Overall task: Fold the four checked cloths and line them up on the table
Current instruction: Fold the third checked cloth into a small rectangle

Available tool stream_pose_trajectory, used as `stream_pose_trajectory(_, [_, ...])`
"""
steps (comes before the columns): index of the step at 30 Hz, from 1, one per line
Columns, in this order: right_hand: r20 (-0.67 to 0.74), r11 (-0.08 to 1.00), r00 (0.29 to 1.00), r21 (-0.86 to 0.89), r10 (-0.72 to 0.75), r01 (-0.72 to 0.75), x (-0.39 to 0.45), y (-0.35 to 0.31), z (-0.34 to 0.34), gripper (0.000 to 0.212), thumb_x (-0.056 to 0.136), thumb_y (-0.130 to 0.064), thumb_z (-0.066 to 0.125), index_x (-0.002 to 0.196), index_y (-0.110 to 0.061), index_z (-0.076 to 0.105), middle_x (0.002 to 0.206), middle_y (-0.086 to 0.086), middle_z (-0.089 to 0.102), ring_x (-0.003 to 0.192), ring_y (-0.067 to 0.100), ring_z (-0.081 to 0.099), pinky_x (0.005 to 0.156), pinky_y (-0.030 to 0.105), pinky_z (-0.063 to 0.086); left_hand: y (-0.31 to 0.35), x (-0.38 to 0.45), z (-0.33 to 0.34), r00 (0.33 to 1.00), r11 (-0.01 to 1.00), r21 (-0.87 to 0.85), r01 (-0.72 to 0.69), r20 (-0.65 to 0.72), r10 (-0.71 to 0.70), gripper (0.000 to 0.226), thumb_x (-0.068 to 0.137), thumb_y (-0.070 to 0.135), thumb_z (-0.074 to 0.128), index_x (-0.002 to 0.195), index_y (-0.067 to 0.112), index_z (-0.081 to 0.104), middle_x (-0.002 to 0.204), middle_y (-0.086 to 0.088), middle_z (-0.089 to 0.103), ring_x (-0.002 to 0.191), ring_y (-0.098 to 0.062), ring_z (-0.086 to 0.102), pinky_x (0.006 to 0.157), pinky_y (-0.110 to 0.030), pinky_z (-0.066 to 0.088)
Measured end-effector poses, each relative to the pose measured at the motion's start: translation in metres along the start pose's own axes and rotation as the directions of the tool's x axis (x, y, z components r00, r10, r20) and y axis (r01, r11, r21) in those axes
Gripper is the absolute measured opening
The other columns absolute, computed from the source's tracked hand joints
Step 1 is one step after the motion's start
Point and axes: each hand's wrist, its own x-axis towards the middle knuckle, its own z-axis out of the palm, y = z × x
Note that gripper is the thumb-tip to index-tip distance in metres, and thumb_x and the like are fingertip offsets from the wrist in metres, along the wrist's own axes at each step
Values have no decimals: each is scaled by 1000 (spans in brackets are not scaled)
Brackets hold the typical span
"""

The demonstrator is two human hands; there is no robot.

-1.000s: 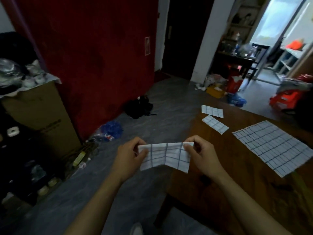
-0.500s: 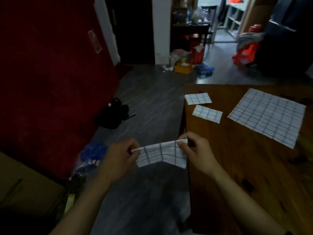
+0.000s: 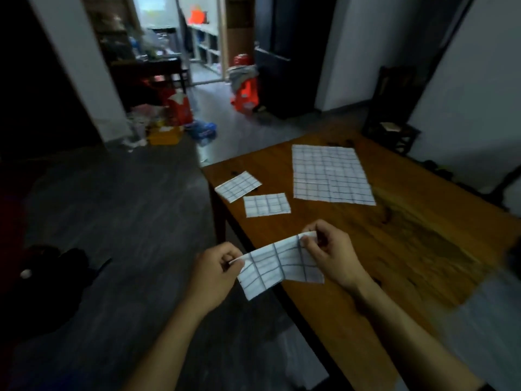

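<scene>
Since half a second ago, we are carrying the partly folded white cloth with dark blue checks point(image 3: 282, 266) rightward, and it is now hanging over the near left edge of the brown wooden worktop point(image 3: 394, 249) instead of over the grey floor point(image 3: 127, 221). We are pinching its left end with our left hand point(image 3: 217, 273) and its upper right corner with our right hand point(image 3: 329, 255), fingers curled on the fabric. Two small folded checked cloths point(image 3: 238, 186) point(image 3: 266, 205) are lying just beside each other near the worktop's far left corner. One large unfolded checked cloth point(image 3: 329, 174) is lying flat to their right.
</scene>
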Motion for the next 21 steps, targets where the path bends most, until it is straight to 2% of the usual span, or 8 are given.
stream_pose_trajectory(3, [-133, 997, 990, -64, 42, -51, 3, -9, 1, 7, 95, -19, 58, 93, -25, 59, 92, -8, 63, 85, 6, 62, 68, 22, 53, -1, 36, -8, 993, 997, -39, -65, 91, 68, 14, 86, 13, 70, 79, 24, 67, 76, 7, 68, 74, -7, 66, 68, -30, 57])
stream_pose_trajectory(6, [-250, 989, 962, -59, 114, -132, 0, -2, 0, 4, 94, -19, 60, 95, -23, 61, 94, -8, 64, 86, 8, 63, 70, 26, 56, 0, 65, -4, 973, 991, -29, -128, 190, 131, 12, 86, 17, 71, 79, 25, 67, 77, 9, 68, 77, -3, 65, 68, -24, 54])
stream_pose_trajectory(12, [-388, 962, 884, 36, 262, -270, 16, 44, 2, 3, 94, -20, 61, 96, -19, 62, 97, -3, 65, 87, 11, 64, 71, 30, 57, -5, 119, 26, 907, 961, 77, -264, 360, 220, 10, 90, 23, 67, 80, 25, 63, 77, 10, 65, 75, -4, 63, 66, -30, 59])
stream_pose_trajectory(15, [-372, 949, 875, 68, 310, -307, 45, 78, 9, 3, 94, -20, 60, 96, -18, 61, 97, -4, 64, 86, 9, 63, 70, 25, 56, -17, 150, 43, 884, 954, 121, -274, 421, 200, 12, 92, 24, 66, 80, 25, 63, 75, 9, 64, 72, -6, 63, 64, -33, 59])
stream_pose_trajectory(18, [-279, 938, 896, 83, 345, -336, 82, 113, 15, 3, 95, -21, 58, 97, -20, 60, 98, -5, 63, 88, 7, 64, 72, 24, 56, -30, 186, 60, 870, 941, 186, -283, 463, 170, 15, 92, 23, 64, 79, 29, 61, 74, 11, 64, 71, -4, 63, 63, -35, 59])
stream_pose_trajectory(21, [-212, 912, 887, 105, 411, -398, 113, 141, 18, 3, 95, -23, 58, 97, -22, 60, 99, -6, 63, 90, 4, 63, 74, 25, 55, -38, 220, 75, 857, 932, 255, -256, 506, 97, 15, 93, 23, 63, 82, 32, 60, 78, 12, 63, 74, -2, 62, 67, -32, 59])
